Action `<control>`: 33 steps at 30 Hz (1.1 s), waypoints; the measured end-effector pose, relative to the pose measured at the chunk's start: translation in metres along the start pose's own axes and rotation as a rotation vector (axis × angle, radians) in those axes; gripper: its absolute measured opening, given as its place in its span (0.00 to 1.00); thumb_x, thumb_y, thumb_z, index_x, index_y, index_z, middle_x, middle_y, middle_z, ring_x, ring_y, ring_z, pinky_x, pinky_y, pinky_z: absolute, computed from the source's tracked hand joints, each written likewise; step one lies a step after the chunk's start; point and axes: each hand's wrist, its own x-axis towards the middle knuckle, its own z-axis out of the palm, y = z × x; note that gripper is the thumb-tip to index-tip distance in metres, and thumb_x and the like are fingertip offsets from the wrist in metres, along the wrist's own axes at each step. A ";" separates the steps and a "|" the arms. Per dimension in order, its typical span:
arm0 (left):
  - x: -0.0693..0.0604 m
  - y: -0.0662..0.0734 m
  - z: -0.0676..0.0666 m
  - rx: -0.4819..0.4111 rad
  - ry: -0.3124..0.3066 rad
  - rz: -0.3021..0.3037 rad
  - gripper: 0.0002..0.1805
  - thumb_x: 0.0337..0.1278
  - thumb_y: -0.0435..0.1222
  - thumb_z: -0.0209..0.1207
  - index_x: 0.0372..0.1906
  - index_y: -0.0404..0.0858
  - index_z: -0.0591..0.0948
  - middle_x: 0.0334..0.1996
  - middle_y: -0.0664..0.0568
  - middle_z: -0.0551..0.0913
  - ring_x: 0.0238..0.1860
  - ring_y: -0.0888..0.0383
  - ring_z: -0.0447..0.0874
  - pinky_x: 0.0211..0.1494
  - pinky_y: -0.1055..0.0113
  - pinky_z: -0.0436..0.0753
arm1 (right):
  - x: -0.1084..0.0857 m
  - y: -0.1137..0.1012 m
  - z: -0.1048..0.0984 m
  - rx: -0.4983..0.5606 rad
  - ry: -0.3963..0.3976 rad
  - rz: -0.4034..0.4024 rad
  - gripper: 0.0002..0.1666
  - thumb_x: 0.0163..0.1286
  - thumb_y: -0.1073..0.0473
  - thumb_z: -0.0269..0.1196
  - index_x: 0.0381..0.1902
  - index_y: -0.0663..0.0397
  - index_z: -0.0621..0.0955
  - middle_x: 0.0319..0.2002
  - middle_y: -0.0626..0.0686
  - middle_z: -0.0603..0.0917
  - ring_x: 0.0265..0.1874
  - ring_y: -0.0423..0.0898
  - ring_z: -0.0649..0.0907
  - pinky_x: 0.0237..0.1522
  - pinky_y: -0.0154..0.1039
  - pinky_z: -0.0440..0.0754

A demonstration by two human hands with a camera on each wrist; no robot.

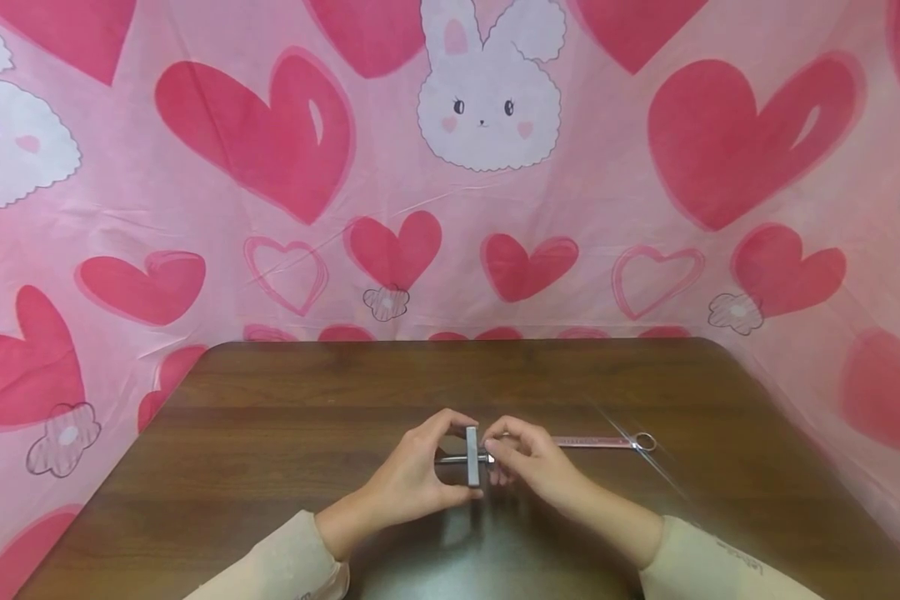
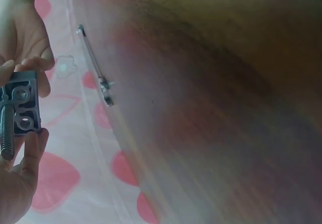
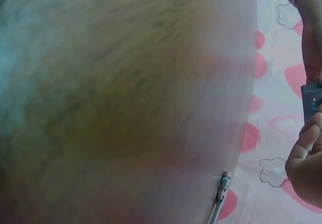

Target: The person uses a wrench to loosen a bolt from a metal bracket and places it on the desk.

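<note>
Between the thumb and fingers of my left hand (image 1: 408,475), a grey metal block (image 1: 472,457) stands on edge, gripped at its top and bottom. A threaded bolt (image 2: 7,133) passes through it, its free end sticking out toward the left palm. The left wrist view shows round holes in the block's recessed face. On the opposite side, my right hand (image 1: 536,462) has its fingers curled at the bolt's other end, close against the block. Those fingertips partly hide what they pinch. In the right wrist view only part of the block (image 3: 311,103) shows, at the frame's edge.
Beyond the right hand, a long metal tool with a ring end (image 1: 643,442) lies on the brown wooden table (image 1: 307,400). It looks like a wrench. A pink cloth (image 1: 600,192) printed with hearts and rabbits hangs behind the table and along its sides.
</note>
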 end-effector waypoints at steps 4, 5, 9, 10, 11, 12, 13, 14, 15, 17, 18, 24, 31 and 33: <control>0.000 0.000 0.000 0.005 0.010 0.001 0.40 0.33 0.37 0.81 0.57 0.41 0.73 0.50 0.50 0.83 0.48 0.58 0.83 0.45 0.70 0.84 | 0.000 0.001 0.000 -0.038 0.030 -0.065 0.14 0.69 0.65 0.62 0.48 0.70 0.74 0.36 0.54 0.81 0.33 0.37 0.81 0.37 0.34 0.84; 0.000 -0.001 0.000 0.006 0.012 0.002 0.40 0.32 0.37 0.81 0.57 0.42 0.73 0.50 0.50 0.83 0.48 0.58 0.83 0.44 0.70 0.84 | 0.000 0.002 0.000 -0.054 0.034 -0.085 0.15 0.67 0.67 0.64 0.48 0.70 0.75 0.38 0.57 0.81 0.35 0.36 0.80 0.37 0.33 0.83; 0.001 -0.002 0.000 0.005 0.015 0.007 0.40 0.32 0.37 0.81 0.56 0.43 0.73 0.49 0.49 0.84 0.48 0.58 0.83 0.44 0.70 0.84 | 0.000 0.004 -0.001 -0.082 0.022 -0.141 0.17 0.62 0.71 0.66 0.48 0.69 0.75 0.42 0.63 0.78 0.34 0.36 0.79 0.30 0.31 0.82; 0.001 -0.003 0.000 0.004 0.014 0.006 0.40 0.32 0.37 0.81 0.56 0.43 0.73 0.50 0.48 0.84 0.48 0.57 0.83 0.44 0.70 0.84 | 0.000 0.004 -0.001 -0.084 0.014 -0.146 0.17 0.62 0.71 0.66 0.48 0.68 0.75 0.42 0.63 0.78 0.34 0.36 0.78 0.29 0.31 0.82; 0.001 -0.003 0.000 0.004 0.012 0.004 0.40 0.33 0.37 0.81 0.56 0.44 0.73 0.50 0.48 0.84 0.48 0.57 0.83 0.44 0.70 0.84 | 0.000 0.005 -0.001 -0.083 0.006 -0.146 0.17 0.62 0.71 0.66 0.48 0.68 0.75 0.42 0.64 0.78 0.34 0.36 0.79 0.29 0.32 0.82; 0.001 -0.003 0.000 0.004 0.010 0.003 0.40 0.33 0.37 0.81 0.56 0.43 0.73 0.50 0.48 0.84 0.48 0.56 0.83 0.44 0.70 0.84 | 0.000 0.005 -0.002 -0.087 0.003 -0.143 0.17 0.63 0.70 0.66 0.48 0.68 0.76 0.43 0.64 0.78 0.35 0.36 0.79 0.30 0.32 0.82; 0.001 -0.003 0.000 0.004 0.009 0.001 0.40 0.33 0.37 0.81 0.57 0.43 0.73 0.50 0.48 0.84 0.48 0.55 0.83 0.44 0.70 0.84 | 0.000 0.005 -0.003 -0.095 0.004 -0.136 0.16 0.64 0.69 0.66 0.48 0.68 0.76 0.42 0.64 0.78 0.35 0.37 0.79 0.31 0.32 0.82; 0.001 -0.003 0.000 0.002 0.007 -0.001 0.40 0.33 0.37 0.81 0.57 0.43 0.73 0.50 0.48 0.84 0.48 0.54 0.84 0.44 0.70 0.84 | 0.000 0.005 -0.004 -0.095 0.003 -0.119 0.15 0.65 0.68 0.65 0.48 0.68 0.76 0.42 0.64 0.79 0.35 0.37 0.80 0.32 0.33 0.82; 0.001 -0.003 -0.001 0.000 0.006 -0.002 0.40 0.33 0.37 0.80 0.57 0.42 0.73 0.50 0.47 0.84 0.48 0.53 0.84 0.44 0.69 0.84 | 0.000 0.005 -0.005 -0.096 0.002 -0.101 0.15 0.67 0.66 0.64 0.49 0.68 0.76 0.40 0.64 0.80 0.34 0.38 0.80 0.33 0.33 0.82; 0.001 -0.003 -0.001 -0.002 0.004 -0.003 0.40 0.33 0.37 0.80 0.57 0.41 0.73 0.49 0.47 0.84 0.48 0.52 0.84 0.44 0.69 0.84 | 0.000 0.004 -0.007 -0.080 -0.002 -0.061 0.14 0.70 0.63 0.62 0.49 0.68 0.76 0.37 0.64 0.82 0.33 0.40 0.82 0.35 0.34 0.82; 0.002 -0.003 -0.001 -0.001 0.004 -0.002 0.39 0.33 0.37 0.80 0.57 0.40 0.73 0.49 0.47 0.84 0.47 0.52 0.85 0.44 0.68 0.84 | 0.000 0.003 -0.007 -0.072 -0.005 -0.042 0.14 0.72 0.62 0.60 0.49 0.68 0.76 0.35 0.65 0.82 0.32 0.41 0.83 0.35 0.35 0.82; 0.003 -0.002 0.000 0.004 0.005 0.001 0.39 0.33 0.37 0.80 0.56 0.43 0.73 0.49 0.48 0.84 0.48 0.56 0.83 0.44 0.69 0.84 | 0.002 -0.001 -0.005 -0.045 -0.014 -0.013 0.14 0.76 0.59 0.55 0.45 0.69 0.77 0.27 0.70 0.82 0.26 0.42 0.84 0.32 0.38 0.82; 0.002 -0.001 0.000 -0.002 0.005 -0.003 0.39 0.33 0.37 0.80 0.57 0.42 0.73 0.50 0.49 0.83 0.47 0.50 0.84 0.44 0.69 0.84 | 0.001 -0.001 -0.004 -0.026 0.007 -0.015 0.13 0.74 0.61 0.59 0.45 0.70 0.77 0.30 0.59 0.82 0.29 0.41 0.83 0.35 0.38 0.85; 0.001 -0.001 0.000 -0.003 0.006 -0.004 0.39 0.33 0.37 0.80 0.57 0.41 0.73 0.50 0.47 0.83 0.47 0.49 0.84 0.44 0.69 0.84 | 0.001 0.000 -0.004 -0.056 0.013 -0.042 0.12 0.71 0.63 0.62 0.45 0.68 0.77 0.34 0.55 0.82 0.31 0.39 0.82 0.36 0.36 0.84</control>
